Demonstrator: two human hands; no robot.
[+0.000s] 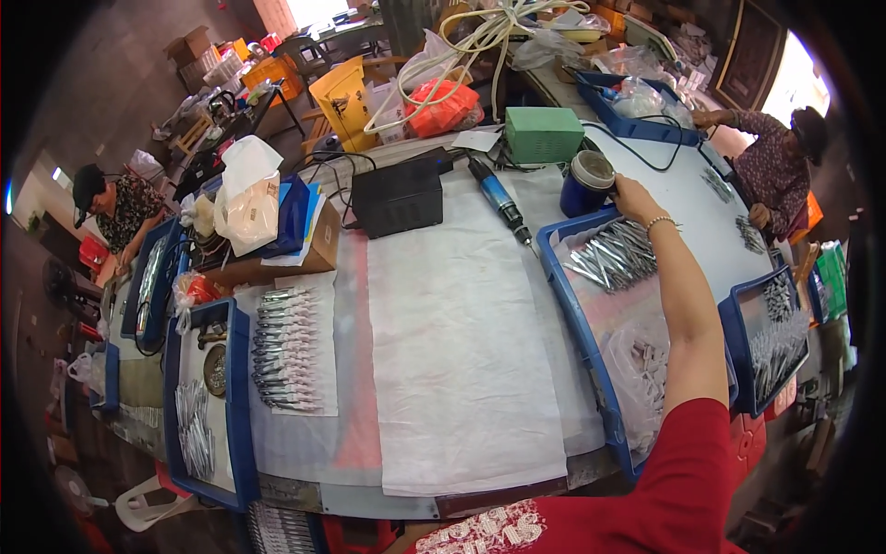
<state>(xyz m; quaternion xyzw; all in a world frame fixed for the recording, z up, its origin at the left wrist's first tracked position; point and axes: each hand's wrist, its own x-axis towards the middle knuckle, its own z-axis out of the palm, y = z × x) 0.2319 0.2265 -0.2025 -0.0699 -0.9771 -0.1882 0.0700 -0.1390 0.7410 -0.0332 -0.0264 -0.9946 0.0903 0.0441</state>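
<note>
My right hand (639,199) reaches forward to the far corner of a blue tray (563,286) on my right. Its fingers sit at the tray's rim, right beside a dark blue mug (583,189). Whether they grip anything is hidden. A pile of shiny metal parts (614,258) lies in the tray just below the hand, and a clear bag of small parts (646,365) lies nearer to me under my forearm. My left hand is out of view.
A white sheet (452,351) covers the table's middle, with a blue electric screwdriver (498,198), a black box (399,196) and a green box (543,134) behind it. A row of metal parts (286,351) lies at left. Other people (775,166) (115,208) work at both sides.
</note>
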